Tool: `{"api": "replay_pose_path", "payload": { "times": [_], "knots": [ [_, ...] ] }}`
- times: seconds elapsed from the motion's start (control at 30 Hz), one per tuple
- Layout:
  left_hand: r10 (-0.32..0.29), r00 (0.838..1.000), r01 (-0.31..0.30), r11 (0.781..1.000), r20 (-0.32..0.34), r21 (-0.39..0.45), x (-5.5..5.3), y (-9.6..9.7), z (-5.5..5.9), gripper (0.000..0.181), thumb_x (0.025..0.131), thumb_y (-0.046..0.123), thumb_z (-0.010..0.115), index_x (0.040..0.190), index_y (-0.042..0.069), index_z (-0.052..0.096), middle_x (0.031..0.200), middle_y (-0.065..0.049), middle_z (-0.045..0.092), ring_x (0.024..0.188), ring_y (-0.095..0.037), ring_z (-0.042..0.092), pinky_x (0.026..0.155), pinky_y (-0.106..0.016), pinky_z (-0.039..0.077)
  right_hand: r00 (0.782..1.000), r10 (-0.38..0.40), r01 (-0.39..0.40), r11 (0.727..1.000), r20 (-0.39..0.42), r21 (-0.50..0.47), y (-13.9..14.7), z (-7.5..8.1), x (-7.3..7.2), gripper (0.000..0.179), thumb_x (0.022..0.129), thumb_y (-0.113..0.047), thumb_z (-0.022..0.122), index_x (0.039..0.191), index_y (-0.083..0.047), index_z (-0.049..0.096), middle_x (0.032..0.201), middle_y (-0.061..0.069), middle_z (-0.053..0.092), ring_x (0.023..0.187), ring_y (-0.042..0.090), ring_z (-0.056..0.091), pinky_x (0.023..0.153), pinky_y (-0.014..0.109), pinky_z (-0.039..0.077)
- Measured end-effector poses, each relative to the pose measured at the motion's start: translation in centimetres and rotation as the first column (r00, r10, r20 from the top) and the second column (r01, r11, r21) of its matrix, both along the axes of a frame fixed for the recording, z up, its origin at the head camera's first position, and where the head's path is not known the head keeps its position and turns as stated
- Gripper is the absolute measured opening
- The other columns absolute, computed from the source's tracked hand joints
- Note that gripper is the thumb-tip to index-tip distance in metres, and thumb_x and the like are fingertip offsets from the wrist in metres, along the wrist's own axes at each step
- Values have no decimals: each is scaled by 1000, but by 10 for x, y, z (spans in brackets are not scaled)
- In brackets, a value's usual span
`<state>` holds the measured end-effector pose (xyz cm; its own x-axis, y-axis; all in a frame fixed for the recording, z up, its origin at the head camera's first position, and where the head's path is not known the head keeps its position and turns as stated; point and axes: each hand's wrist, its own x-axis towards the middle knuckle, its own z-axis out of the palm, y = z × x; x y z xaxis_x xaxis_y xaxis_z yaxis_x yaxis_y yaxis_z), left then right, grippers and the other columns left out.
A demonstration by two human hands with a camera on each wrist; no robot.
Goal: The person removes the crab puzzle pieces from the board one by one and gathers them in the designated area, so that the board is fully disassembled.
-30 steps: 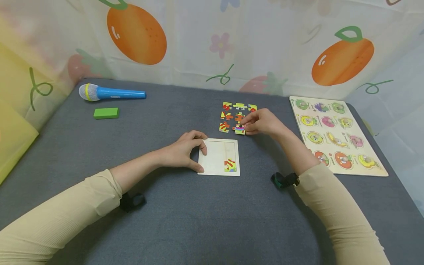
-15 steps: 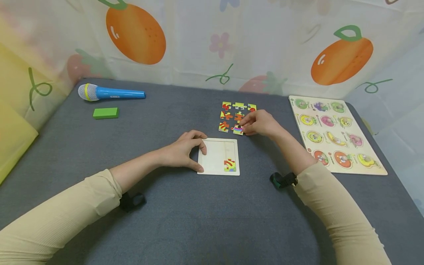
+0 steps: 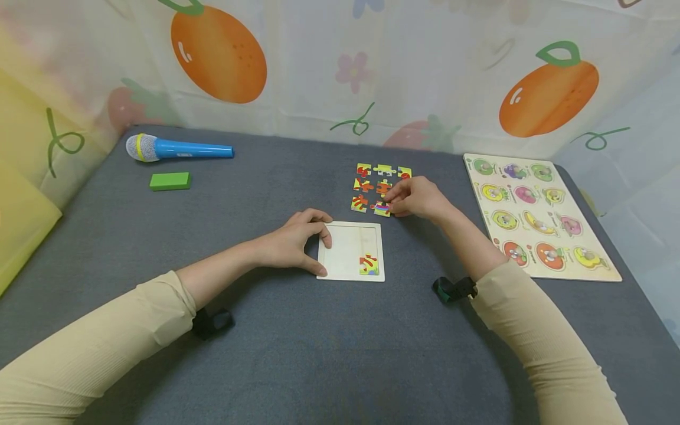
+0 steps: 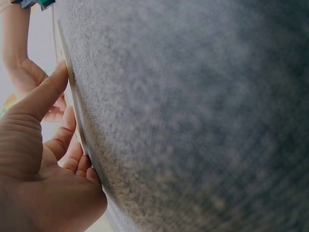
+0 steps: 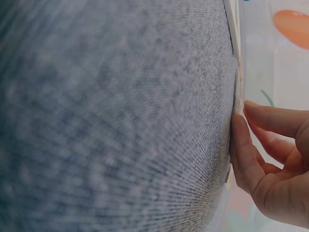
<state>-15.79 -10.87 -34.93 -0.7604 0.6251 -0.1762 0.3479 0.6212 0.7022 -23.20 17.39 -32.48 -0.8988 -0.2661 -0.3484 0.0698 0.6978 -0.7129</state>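
My left hand (image 3: 289, 242) holds the left side of a small wooden puzzle tray (image 3: 345, 248), thumb at the near corner and fingers at the far one. In the left wrist view the thumb and fingertips meet the thin edge of the tray (image 4: 72, 89). One red and yellow puzzle piece (image 3: 369, 265) lies in the tray's near right corner. Beyond the tray, my right hand (image 3: 422, 198) pinches the right edge of a rainbow-striped puzzle piece (image 3: 381, 209), low at the tabletop. Several other jigsaw pieces (image 3: 363, 185) lie in loose rows beside it, some partly behind the fingers.
A fruit peg board (image 3: 510, 206) lies at the right, close to my right forearm. At the back left are a blue toy microphone (image 3: 191, 150) and a green block (image 3: 170, 181). A printed curtain (image 3: 308, 65) hangs along the table's far edge.
The right hand and the rainbow-striped puzzle piece have shifted slightly left, then stayed there. The left hand and the tray hold still.
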Motion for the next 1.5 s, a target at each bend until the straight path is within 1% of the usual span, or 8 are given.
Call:
{"api": "replay_pose_path", "payload": {
  "times": [0.17,0.4,0.6,0.87,1.0,1.1,1.23,1.5],
  "knots": [
    [2,1000,-2,1000,4,5,0,0,-1,38,73,24,88,99,14,62,153,-13,34,141,-36,27,115,-55,26,999,-26,26,1000,-41,-8,0,1,1,29,91,-4,67,118,3,64,99,10,64,78,9,67,81,31,59],
    [3,1000,-3,1000,2,5,0,0,0,38,73,24,88,99,14,62,153,-13,34,142,-36,27,116,-55,26,984,-111,107,993,-138,-41,-1,7,5,28,91,-8,67,119,-1,65,103,9,61,87,18,67,84,35,58],
    [4,1000,-4,1000,-2,3,0,0,0,38,73,24,88,99,14,62,153,-13,34,142,-36,26,116,-56,25,984,-94,91,996,-149,-24,-1,11,8,30,92,-11,67,120,-2,65,105,10,62,86,15,65,85,34,56],
    [10,1000,-10,1000,8,12,0,0,0,38,72,22,88,99,13,62,153,-13,34,142,-35,26,116,-55,25,983,24,-24,1000,-183,1,0,8,14,29,90,-12,68,117,-3,67,109,15,67,89,15,61,76,24,49],
    [10,1000,-10,1000,11,12,1,1,0,39,72,22,88,99,13,62,153,-13,33,142,-35,25,116,-56,25,983,86,-91,996,-164,-24,0,6,18,26,90,-11,69,115,-3,68,106,13,68,84,15,63,76,27,53],
    [11,1000,-11,1000,12,10,1,0,1,39,72,22,88,99,13,62,153,-13,33,142,-35,25,116,-56,24,981,141,-147,989,-136,-32,-2,5,22,24,90,-12,69,114,-5,69,104,11,69,84,18,65,76,30,55],
    [9,1000,-9,1000,8,7,1,0,0,39,72,23,88,99,14,62,153,-13,33,142,-36,25,116,-57,24,965,237,-241,970,-107,-25,-6,5,27,23,90,-14,71,111,-7,69,101,10,71,85,20,67,75,31,54],
    [8,1000,-8,1000,12,8,0,0,-1,38,73,24,87,100,14,62,153,-13,33,142,-36,26,115,-57,25,914,396,-399,917,-87,-10,-12,3,33,26,81,-22,81,103,-12,72,91,3,70,83,14,65,76,28,53]
  ]
}}
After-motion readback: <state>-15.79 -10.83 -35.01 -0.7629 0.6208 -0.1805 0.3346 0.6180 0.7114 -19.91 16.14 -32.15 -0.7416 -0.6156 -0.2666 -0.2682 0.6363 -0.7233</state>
